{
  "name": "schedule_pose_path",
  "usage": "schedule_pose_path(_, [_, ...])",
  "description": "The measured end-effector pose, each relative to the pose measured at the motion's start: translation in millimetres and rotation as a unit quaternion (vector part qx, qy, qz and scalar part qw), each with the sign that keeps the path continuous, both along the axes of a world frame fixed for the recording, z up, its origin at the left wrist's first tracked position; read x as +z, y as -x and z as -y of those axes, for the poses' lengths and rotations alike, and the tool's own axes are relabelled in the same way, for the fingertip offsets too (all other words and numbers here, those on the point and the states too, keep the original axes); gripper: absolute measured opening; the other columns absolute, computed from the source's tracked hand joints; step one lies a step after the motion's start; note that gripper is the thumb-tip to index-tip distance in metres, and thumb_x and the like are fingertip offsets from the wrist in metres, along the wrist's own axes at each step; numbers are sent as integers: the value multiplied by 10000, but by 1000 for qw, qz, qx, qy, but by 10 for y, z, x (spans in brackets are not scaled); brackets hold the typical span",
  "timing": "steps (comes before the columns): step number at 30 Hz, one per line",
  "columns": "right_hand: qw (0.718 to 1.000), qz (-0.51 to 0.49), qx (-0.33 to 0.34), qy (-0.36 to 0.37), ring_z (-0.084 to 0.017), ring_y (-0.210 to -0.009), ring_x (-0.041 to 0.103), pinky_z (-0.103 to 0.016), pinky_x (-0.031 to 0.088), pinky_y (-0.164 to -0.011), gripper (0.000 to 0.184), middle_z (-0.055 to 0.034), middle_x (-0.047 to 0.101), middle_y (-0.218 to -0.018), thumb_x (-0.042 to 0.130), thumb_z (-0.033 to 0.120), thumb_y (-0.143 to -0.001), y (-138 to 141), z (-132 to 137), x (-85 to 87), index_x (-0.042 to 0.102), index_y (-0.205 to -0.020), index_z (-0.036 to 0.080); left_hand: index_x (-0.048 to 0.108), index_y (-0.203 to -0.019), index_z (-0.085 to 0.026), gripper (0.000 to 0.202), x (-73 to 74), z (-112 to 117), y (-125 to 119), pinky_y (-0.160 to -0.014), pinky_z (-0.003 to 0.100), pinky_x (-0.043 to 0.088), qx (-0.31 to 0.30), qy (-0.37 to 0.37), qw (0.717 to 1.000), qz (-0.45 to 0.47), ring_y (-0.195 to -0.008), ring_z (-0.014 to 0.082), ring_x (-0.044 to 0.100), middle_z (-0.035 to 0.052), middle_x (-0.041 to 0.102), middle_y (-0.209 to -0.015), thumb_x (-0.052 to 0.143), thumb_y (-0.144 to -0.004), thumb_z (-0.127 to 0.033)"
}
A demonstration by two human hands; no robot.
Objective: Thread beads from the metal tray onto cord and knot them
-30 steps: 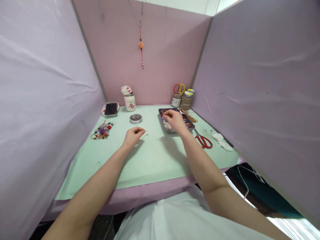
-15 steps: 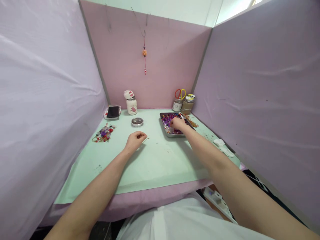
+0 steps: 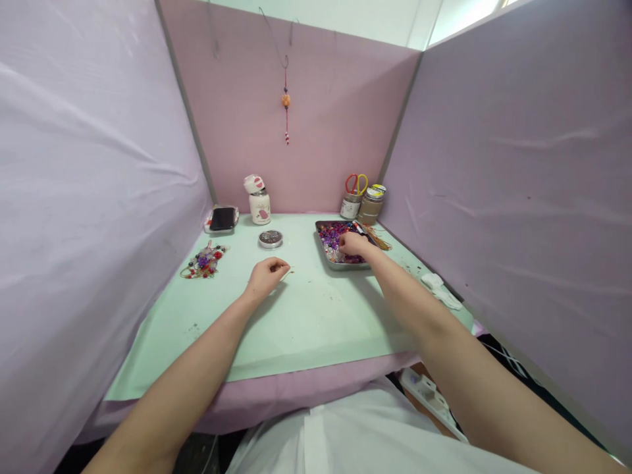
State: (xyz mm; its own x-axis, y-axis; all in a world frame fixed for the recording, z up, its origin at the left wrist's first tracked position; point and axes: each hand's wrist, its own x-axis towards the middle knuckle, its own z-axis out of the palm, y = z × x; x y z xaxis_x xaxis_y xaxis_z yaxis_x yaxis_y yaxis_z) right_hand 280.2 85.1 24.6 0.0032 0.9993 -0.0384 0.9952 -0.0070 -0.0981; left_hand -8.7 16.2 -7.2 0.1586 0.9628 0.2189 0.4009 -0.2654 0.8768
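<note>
Above the mint-green table, my left hand (image 3: 266, 274) is closed in a pinch. A thin cord (image 3: 291, 271) sticks out past its fingertips, with a tiny brownish bit on it. My right hand (image 3: 354, 244) reaches into a metal tray (image 3: 342, 266) on the right side of the table. Many small beads (image 3: 332, 238), mostly purple with some clear and dark ones, fill that tray. The fingertips of the right hand are drawn together and point down among the beads. What they grip, if anything, is too small to make out.
A round tin (image 3: 270, 239) stands between my hands, farther back. At left lie strung beads (image 3: 203, 261) and a phone (image 3: 223, 218) on a container. Behind are a bottle (image 3: 260, 207), a scissors jar (image 3: 350, 209) and a lidded jar (image 3: 371, 208). A beaded pendant (image 3: 286, 101) hangs on the wall.
My right hand has shifted slightly within the bead tray. My left hand stays almost where it was, still pinching the cord. The whole view has tilted a little.
</note>
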Motion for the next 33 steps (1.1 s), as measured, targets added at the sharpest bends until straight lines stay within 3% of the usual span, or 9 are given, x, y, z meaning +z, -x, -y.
schedule_pose_path(4, [999, -28, 37, -12, -148, -787, 596, -217, 401, -669, 216, -51, 697, -886, 527, 245, -777, -139, 16, 17, 682, -902, 161, 669, -729, -171, 219, -14, -6, 0, -581, 265, 356, 1, 3, 1000, -6, -578, 128, 464, 1, 570, -615, 601, -678, -372])
schedule_pose_path(9, [998, -31, 53, 26, -159, -772, 602, -223, 401, -667, 163, -30, 704, -838, 640, 205, -674, -237, 41, 76, 708, -822, 197, 673, -735, -166, 224, -42, -31, -2, -583, 268, 355, 0, 1, 1000, -17, -575, 126, 461, 2, 575, -615, 594, -681, -368])
schedule_pose_path(13, [999, 8, 34, -22, -209, -942, 594, -300, 382, -804, 202, -39, 704, -982, 605, 250, -739, -124, 85, 142, 708, -913, 251, 678, -729, -166, 224, -46, -27, -14, -580, 267, 359, -1, 3, 1000, -10, -579, 131, 471, 10, 592, -625, 599, -675, -369])
schedule_pose_path(16, [998, 39, 36, -26, -215, -959, 592, -358, 334, -882, 203, -56, 708, -979, 539, 219, -794, 16, 104, 145, 709, -901, 247, 679, -714, -167, 219, -35, -12, -18, -565, 264, 356, 0, 0, 1000, -4, -569, 130, 468, 7, 587, -607, 606, -668, -369])
schedule_pose_path(22, [996, 78, 41, 8, -254, -945, 592, -389, 293, -882, 176, -136, 709, -903, 547, 131, -740, 140, 93, 51, 713, -789, 161, 682, -713, -168, 202, -28, -6, -18, -556, 262, 351, 4, -6, 1000, -8, -561, 131, 468, 8, 589, -599, 609, -669, -352])
schedule_pose_path(33, [996, 90, 23, 10, -266, -901, 608, -398, 297, -868, 142, -157, 704, -877, 575, 132, -705, 183, 93, -2, 707, -759, 134, 680, -722, -174, 206, -45, -20, -17, -562, 266, 351, 3, -1, 1000, -18, -565, 131, 463, 6, 581, -604, 598, -675, -358])
